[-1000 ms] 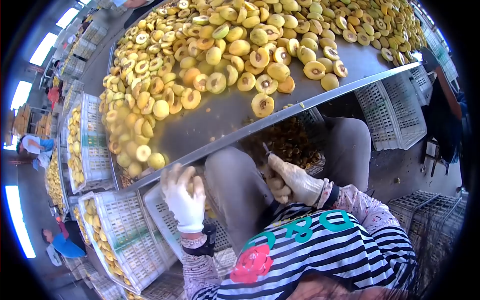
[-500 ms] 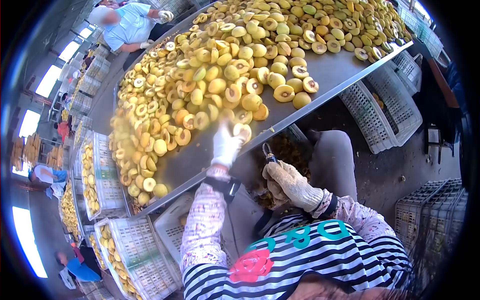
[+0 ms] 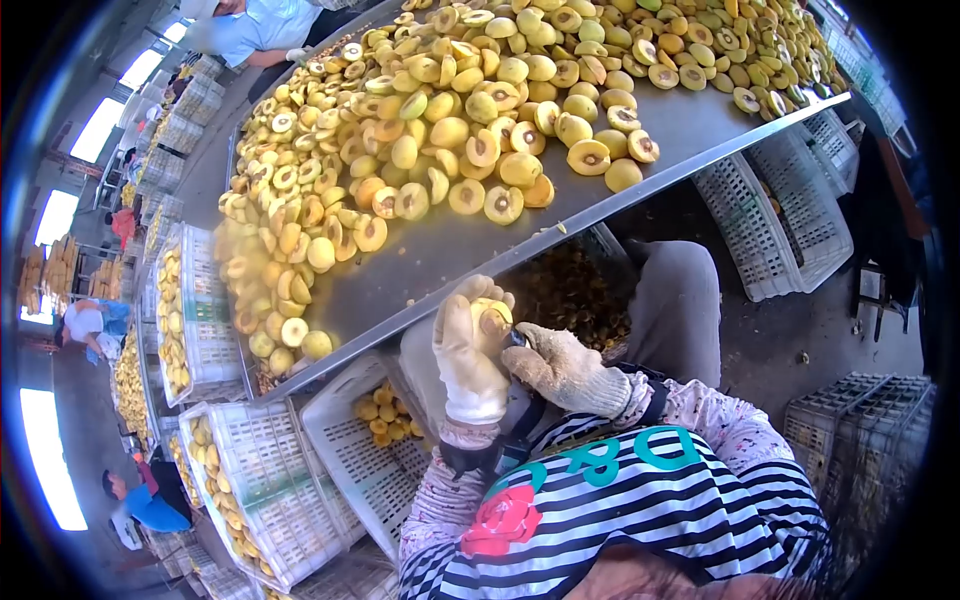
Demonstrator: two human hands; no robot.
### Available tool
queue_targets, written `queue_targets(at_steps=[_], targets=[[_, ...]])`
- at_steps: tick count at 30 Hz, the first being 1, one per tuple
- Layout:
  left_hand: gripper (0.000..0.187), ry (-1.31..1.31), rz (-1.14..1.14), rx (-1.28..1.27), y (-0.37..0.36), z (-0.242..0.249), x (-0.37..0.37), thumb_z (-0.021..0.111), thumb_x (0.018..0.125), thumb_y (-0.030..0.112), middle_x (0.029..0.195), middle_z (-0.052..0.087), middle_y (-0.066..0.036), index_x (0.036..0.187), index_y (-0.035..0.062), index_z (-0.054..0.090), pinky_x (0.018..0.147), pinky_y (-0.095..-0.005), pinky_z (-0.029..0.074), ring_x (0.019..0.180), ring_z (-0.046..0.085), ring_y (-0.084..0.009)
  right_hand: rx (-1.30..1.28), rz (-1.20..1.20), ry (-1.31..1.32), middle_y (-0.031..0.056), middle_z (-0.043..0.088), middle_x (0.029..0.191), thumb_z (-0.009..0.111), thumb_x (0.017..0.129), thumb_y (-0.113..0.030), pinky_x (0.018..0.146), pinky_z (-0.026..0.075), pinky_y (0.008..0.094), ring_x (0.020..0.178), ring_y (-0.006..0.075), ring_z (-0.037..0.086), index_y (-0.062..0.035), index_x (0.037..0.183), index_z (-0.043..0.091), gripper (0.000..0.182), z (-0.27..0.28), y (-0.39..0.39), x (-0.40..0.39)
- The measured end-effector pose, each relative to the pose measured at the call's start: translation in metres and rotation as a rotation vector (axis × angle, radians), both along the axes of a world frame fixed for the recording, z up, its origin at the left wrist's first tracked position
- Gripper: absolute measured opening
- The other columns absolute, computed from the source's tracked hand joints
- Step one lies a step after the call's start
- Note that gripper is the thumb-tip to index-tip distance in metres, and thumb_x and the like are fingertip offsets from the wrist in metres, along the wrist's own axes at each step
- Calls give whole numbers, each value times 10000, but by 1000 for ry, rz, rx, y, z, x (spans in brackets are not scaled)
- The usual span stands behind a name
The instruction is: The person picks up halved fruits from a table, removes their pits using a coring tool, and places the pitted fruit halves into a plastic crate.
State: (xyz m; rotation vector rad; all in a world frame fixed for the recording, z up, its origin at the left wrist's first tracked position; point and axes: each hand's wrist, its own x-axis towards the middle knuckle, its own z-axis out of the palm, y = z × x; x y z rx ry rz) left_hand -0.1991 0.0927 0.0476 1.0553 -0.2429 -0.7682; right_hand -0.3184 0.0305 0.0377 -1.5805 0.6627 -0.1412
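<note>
In my gloved left hand (image 3: pixel 462 350) sits a yellow peach half (image 3: pixel 492 320), its cut face turned toward my right hand. My gloved right hand (image 3: pixel 572 372) is closed around a pitting tool (image 3: pixel 517 339), whose tip meets the peach half; most of the tool is hidden by fingers and fruit. Both hands are over my lap, just in front of the metal table (image 3: pixel 420 270). A large heap of peach halves (image 3: pixel 400 150) covers much of that table, many with the pit or its hollow showing.
Below the table edge, a dark container (image 3: pixel 575 290) holds brown scraps. To the left are a white crate (image 3: pixel 340 425) with some peaches and a fuller crate (image 3: pixel 265 500). More crates (image 3: pixel 770 215) stand at right. A co-worker in a blue shirt (image 3: pixel 265 30) is across the table.
My left hand has come back from the heap to my lap with a peach half. My right hand has brought the tool from upright to the fruit. The view has shifted slightly.
</note>
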Motion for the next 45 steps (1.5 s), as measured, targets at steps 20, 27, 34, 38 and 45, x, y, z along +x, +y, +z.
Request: queue_targets(at_steps=[20,27,34,38,45], targets=[[459,-764,-63,-113,38,11,30,557,1009,344,1169,667,-180,1201,-64,641,943,-367,507,1049,652,-276,201,199,-445,52,643,765,598,985,-389,628,495,302,686,167,612,-34,1052,633,363,-25,18,31],[360,-1201,-57,-167,27,14,43,563,995,187,1080,689,-195,1248,-67,603,887,-395,536,983,678,-329,565,268,-172,-12,557,659,588,1005,-373,494,382,240,569,87,512,-79,883,617,320,-9,6,23],[377,-191,-354,-215,25,7,47,487,1024,177,891,722,-132,1296,-57,606,774,-292,550,826,689,-197,635,237,-194,-13,520,649,570,1017,-422,491,377,261,537,101,455,-81,925,600,354,-13,18,21],[343,-74,-806,-58,25,9,86,545,983,128,867,726,-127,1226,-96,637,797,-334,578,850,706,-238,715,252,-25,-16,479,608,537,1024,-412,417,350,271,448,114,412,-87,832,571,379,-10,17,19],[350,83,-1024,-254,12,-12,96,608,968,178,876,727,-110,1199,-80,661,751,-299,580,799,704,-192,1124,310,-111,-53,348,567,472,1031,-492,402,292,223,426,67,296,-138,852,421,400,-9,23,14]])
